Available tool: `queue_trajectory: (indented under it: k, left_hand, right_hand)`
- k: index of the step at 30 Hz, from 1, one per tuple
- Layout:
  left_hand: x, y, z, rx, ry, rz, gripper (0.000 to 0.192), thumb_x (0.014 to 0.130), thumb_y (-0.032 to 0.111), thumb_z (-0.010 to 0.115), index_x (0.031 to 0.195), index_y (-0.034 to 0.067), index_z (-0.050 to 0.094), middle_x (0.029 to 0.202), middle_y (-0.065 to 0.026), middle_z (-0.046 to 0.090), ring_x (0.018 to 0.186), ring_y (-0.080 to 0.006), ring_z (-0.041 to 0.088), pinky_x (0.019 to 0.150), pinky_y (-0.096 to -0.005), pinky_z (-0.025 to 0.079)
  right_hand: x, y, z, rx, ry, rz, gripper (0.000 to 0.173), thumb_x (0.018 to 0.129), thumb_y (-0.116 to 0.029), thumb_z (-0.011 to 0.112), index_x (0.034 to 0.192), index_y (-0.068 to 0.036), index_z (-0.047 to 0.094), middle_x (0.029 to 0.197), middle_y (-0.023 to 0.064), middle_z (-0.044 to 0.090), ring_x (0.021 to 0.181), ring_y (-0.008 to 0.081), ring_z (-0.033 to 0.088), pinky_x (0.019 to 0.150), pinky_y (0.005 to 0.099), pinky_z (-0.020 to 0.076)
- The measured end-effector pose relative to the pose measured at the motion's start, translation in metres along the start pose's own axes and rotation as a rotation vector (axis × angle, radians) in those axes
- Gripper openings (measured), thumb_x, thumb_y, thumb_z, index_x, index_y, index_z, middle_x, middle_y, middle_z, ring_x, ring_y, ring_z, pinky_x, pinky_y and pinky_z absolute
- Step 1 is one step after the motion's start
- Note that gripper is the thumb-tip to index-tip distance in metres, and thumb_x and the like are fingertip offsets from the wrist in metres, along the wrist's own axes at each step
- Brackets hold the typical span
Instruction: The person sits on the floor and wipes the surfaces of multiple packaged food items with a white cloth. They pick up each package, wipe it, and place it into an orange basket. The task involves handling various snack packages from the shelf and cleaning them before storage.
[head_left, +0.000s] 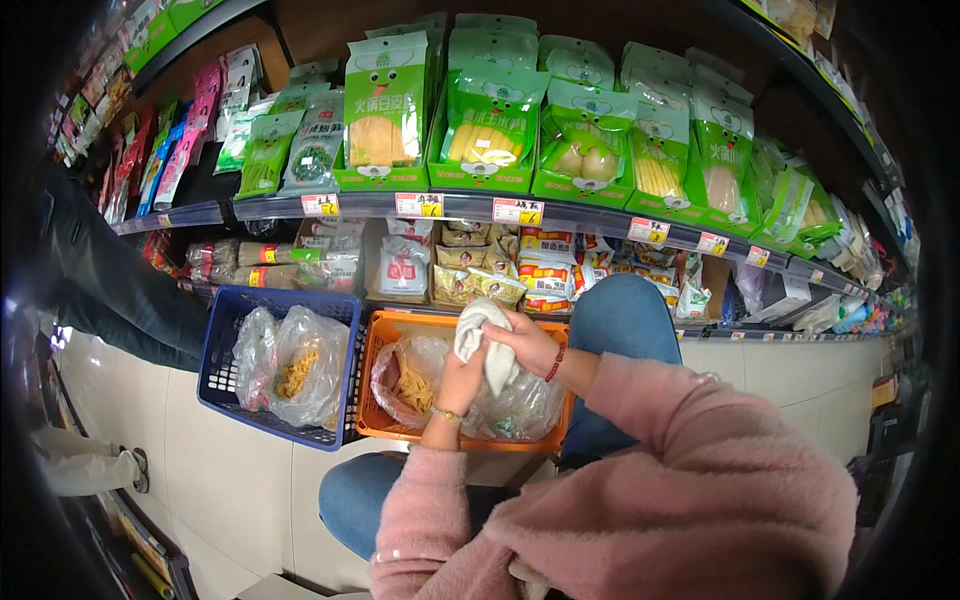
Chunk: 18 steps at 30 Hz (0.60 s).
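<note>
Both my hands hold a folded white cloth (498, 360) above an orange plastic basket (465, 444). My left hand (463, 379) grips the cloth's lower left part, and my right hand (525, 341) grips its upper right side. Below them in the basket lie clear plastic bags; the one at left holds yellowish strips of food (411, 386), and the bag at right (525, 409) is partly hidden by my hands. A dark blue basket (349, 375) stands close at the left with clear bags (311, 360) in it, one with yellow food pieces.
Ahead, a shelf edge (465, 206) with price tags carries green food packets (384, 105). Beneath it are boxes of small bags (405, 266) and bundled packs (274, 255). A person's dark-trousered leg (120, 277) is at the left; another person's foot (139, 471) shows lower left. My knees flank the orange basket.
</note>
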<state>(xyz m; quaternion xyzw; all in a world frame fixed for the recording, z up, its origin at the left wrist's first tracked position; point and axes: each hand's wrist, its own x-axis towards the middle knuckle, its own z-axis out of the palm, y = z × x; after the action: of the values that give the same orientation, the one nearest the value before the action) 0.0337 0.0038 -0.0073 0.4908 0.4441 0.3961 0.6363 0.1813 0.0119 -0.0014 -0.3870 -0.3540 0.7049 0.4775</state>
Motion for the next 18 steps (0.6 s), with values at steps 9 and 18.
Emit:
queue_trajectory:
  k: [9, 18]
  left_hand:
    - [0.011, 0.003, -0.008, 0.459, -0.125, 0.061, 0.031, 0.089, 0.012, 0.054, 0.116, -0.002, 0.057, 0.104, -0.0125, 0.066, 0.095, -0.0209, 0.063, 0.081, -0.032, 0.049]
    - [0.001, -0.011, 0.066, 0.307, -0.203, 0.222, 0.059, 0.084, 0.008, 0.058, 0.133, -0.004, 0.027, 0.125, -0.0295, 0.048, 0.11, -0.0458, 0.05, 0.091, -0.0458, 0.042]
  right_hand:
    - [-0.003, 0.002, -0.009, -0.095, -0.069, 0.076, 0.034, 0.091, -0.019, 0.062, 0.12, -0.003, 0.052, 0.114, 0.006, 0.059, 0.105, 0.0136, 0.054, 0.09, 0.0296, 0.0444]
    - [-0.03, -0.014, -0.048, -0.993, 0.363, -0.325, 0.048, 0.086, -0.013, 0.061, 0.127, 0.001, 0.04, 0.11, 0.0173, 0.062, 0.098, 0.0259, 0.061, 0.085, 0.0361, 0.047]
